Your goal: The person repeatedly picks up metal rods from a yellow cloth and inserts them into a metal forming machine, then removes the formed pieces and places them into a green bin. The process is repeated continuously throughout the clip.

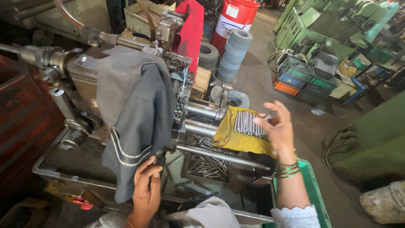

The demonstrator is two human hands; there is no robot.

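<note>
1. Right hand (278, 131): raised at about 3 o'clock of the machine, palm toward the work, fingers spread apart. The fingertips (258, 121) touch the right end of a row of thin grey metal pins (249, 123). No pin is visibly clamped; the contact reads as a light touch, not a closed grip.

2. Thin grey metal pins: laid side by side on a crumpled yellow cloth (236, 137), which rests on the bright steel guide bars (204, 112) of the machine. Each pin's long axis runs roughly 12 to 6 o'clock; the row itself runs 9 to 3 o'clock. The row lies immediately at 9 o'clock of the right fingertips, so the right hand is by far the nearer hand.

3. Left hand (147, 185): low at about 6 o'clock, fingers curled around a small dark handle or lever (160, 158) just beside the hem of a dark grey cloth (135, 109) draped over the machine body. Whether the fingers fully close on it cannot be told. This hand is well apart from the pins.

4. Below the bars: a dark metal tray (84, 160) holds a loose heap of similar pins (206, 164), directly at 6 o'clock of the yellow cloth.

5. Surroundings: stacked grey grinding wheels (234, 55) and a red drum (234, 19) at 12 o'clock; a green plastic crate edge (314, 190) beside the right forearm.
</note>
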